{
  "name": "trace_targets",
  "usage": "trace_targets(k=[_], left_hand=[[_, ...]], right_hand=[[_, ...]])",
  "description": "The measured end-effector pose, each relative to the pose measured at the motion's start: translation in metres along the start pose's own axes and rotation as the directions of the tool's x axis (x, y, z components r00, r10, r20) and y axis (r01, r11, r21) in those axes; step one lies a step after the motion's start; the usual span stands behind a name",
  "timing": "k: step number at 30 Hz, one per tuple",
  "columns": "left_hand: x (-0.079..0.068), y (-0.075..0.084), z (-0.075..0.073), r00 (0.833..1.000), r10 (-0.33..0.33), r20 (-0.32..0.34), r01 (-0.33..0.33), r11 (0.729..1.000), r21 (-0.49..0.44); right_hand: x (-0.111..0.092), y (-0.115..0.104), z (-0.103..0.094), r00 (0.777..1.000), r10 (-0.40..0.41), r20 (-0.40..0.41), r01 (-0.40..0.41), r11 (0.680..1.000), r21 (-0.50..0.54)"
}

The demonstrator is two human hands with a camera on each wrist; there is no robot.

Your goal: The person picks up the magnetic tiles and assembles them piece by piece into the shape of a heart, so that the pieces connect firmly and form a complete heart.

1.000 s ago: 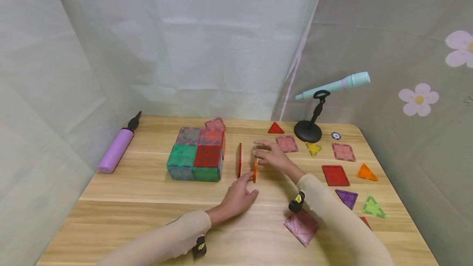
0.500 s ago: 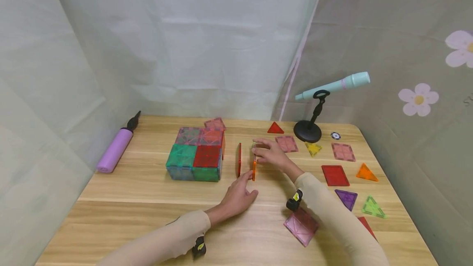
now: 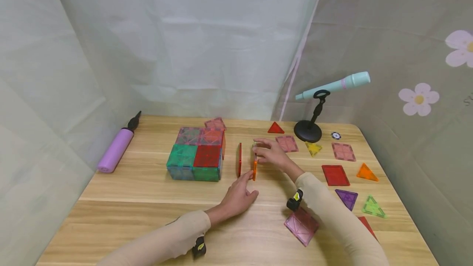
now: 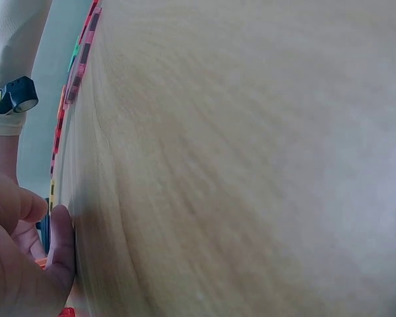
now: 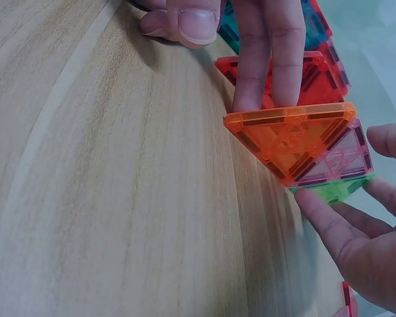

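Observation:
An orange triangular magnetic tile (image 5: 290,135) stands on edge, joined to a pink tile (image 5: 340,155) and a green one (image 5: 336,190) in one upright panel. My right hand (image 3: 272,154) grips the panel's far end, fingertips at the pink and green edges. From the near side, my left hand (image 3: 237,197) reaches in with two straight fingers (image 5: 287,59) against the back of the orange tile. Its thumb is apart from the tile. Just to the left, a red tile panel (image 3: 239,159) stands upright. Further left is a box of joined tiles (image 3: 208,156) in green, red and pink.
Loose tiles lie on the right of the table, including a red square (image 3: 335,175), a purple triangle (image 3: 347,198) and an orange triangle (image 3: 367,172). A pink tile (image 3: 301,225) lies under the right forearm. A microphone stand (image 3: 308,131) and a purple pump (image 3: 116,150) stand further out.
The orange end of the panel and my right hand have shifted very slightly away from me; the right forearm has moved a little left. The left hand stays nearly still.

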State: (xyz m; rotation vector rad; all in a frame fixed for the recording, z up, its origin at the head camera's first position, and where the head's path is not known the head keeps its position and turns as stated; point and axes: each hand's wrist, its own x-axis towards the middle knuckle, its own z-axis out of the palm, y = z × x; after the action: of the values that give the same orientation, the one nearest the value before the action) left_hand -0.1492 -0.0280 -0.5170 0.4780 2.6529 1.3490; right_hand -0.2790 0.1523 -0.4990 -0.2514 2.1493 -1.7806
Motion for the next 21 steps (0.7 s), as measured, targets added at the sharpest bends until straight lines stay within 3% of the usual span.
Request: trace_targets(k=[13,21], left_hand=[[-0.006,0.0,-0.002,1.0,0.021,0.0,-0.021,1.0,-0.002],[-0.018,0.003,0.0,1.0,-0.017,0.023,0.019,0.997,-0.079]], right_hand=[[-0.008,0.001,-0.008,0.999,0.027,-0.033,-0.027,1.0,0.007],[-0.023,0.003,-0.024,0.996,-0.014,-0.083,0.012,1.0,-0.023]])
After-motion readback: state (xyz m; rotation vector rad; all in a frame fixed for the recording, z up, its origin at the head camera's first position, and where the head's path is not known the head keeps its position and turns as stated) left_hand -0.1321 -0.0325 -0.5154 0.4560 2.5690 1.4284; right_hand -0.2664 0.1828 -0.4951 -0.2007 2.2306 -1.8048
